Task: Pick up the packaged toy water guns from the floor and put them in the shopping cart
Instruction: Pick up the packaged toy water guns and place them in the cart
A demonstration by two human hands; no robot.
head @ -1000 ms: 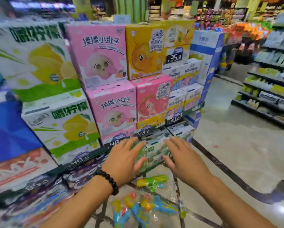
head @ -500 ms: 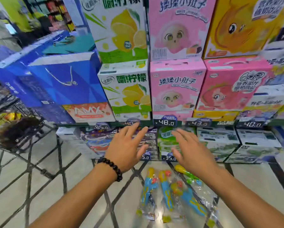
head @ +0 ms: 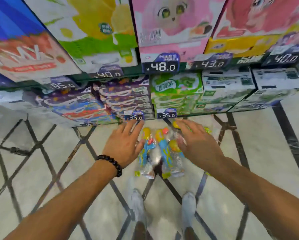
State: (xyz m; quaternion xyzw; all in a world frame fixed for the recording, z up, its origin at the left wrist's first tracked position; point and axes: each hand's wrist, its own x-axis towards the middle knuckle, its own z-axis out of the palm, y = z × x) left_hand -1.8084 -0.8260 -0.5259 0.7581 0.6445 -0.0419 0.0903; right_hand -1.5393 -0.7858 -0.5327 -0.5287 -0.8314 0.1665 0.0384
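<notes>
Several packaged toy water guns (head: 160, 149) lie on the floor (head: 62, 163), in clear plastic bags, side by side and pointing toward the shelves. Two blue guns with yellow and orange tips show plainly between the hands; a further yellow-green one (head: 206, 130) peeks out past the right hand, though how many packs there are in all cannot be told through the blur. They rest just in front of the lowest row of boxes, ahead of the person's feet.

Both hands hang over the packs, palms down. The left hand (head: 126, 144), with a dark beaded bracelet (head: 110, 163) at the wrist, has its fingers straight and slightly spread, its thumb side near the leftmost pack; whether it touches the plastic cannot be told. The right hand (head: 195, 144) is likewise flat with fingers extended, covering the right side of the bundle. Neither hand has hold of anything.

Pale grey shoes (head: 162, 210) stand on the light tiled floor, which is crossed by dark diagonal lines. Behind the toys, a low shelf holds purple and green drink cartons (head: 176, 94) with price tags (head: 160, 66) reading 35.0. Above it stand larger boxes in pink, yellow-green and blue, tagged 48.0, 43.0, 40.0 and 85.0.
</notes>
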